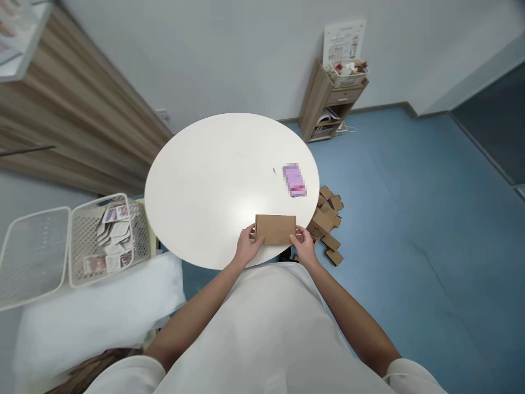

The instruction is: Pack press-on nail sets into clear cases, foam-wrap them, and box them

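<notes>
A small brown cardboard box [275, 229], closed, is held level at the near edge of the round white table [205, 180]. My left hand [248, 244] grips its left end, thumb on the top face and fingers at the side. On the opposite end my right hand [304, 244] holds it the same way. Whether the box rests on the table or hangs just above it, I cannot tell. Beyond it, to the right, lies a blurred purple item [294, 180], with a tiny reddish piece [274, 171] beside it.
Several cardboard boxes [324, 219] are heaped on the blue floor right of the table. At left stands a white plastic basket [141, 235] of small packets, its lid [35, 257] open, near a white bag [135, 306]. A wooden cabinet [311, 104] stands against the wall.
</notes>
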Action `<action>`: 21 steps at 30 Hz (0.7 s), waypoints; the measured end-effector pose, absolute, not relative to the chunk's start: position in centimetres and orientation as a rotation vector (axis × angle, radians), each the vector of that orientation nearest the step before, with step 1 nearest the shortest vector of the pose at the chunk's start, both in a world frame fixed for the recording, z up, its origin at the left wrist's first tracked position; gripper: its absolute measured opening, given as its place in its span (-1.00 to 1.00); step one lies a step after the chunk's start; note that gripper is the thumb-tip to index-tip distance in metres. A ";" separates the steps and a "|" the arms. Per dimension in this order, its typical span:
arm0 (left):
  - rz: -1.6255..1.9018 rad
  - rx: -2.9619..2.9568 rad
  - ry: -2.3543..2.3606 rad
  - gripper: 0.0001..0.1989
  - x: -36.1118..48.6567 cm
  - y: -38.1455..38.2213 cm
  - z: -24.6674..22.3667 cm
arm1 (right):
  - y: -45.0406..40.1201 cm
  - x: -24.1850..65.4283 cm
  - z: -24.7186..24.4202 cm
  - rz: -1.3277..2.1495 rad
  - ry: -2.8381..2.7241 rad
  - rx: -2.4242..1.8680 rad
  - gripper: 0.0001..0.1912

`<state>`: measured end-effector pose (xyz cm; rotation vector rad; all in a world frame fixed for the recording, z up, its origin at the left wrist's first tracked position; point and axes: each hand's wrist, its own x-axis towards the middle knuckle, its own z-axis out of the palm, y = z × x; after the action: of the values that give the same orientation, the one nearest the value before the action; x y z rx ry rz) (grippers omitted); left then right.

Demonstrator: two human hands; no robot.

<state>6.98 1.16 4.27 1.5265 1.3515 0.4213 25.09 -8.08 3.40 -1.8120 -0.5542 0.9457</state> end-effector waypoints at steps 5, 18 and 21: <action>0.234 1.713 1.086 -0.39 16.7 -0.3 5.4 | -13.1 32.4 2.8 0.689 -0.390 -1.817 -0.47; -0.185 2.049 0.802 -0.36 34.2 0.8 2.1 | -17.3 44.8 -1.1 0.631 -0.243 -2.053 -0.31; -0.214 2.089 0.901 -0.29 33.8 0.6 1.5 | -18.1 44.8 -1.7 0.658 -0.312 -2.119 -0.30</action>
<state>33.83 0.61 1.47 2.0888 0.9005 -0.2145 44.75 -18.06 -1.72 -2.1185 -0.3116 0.6578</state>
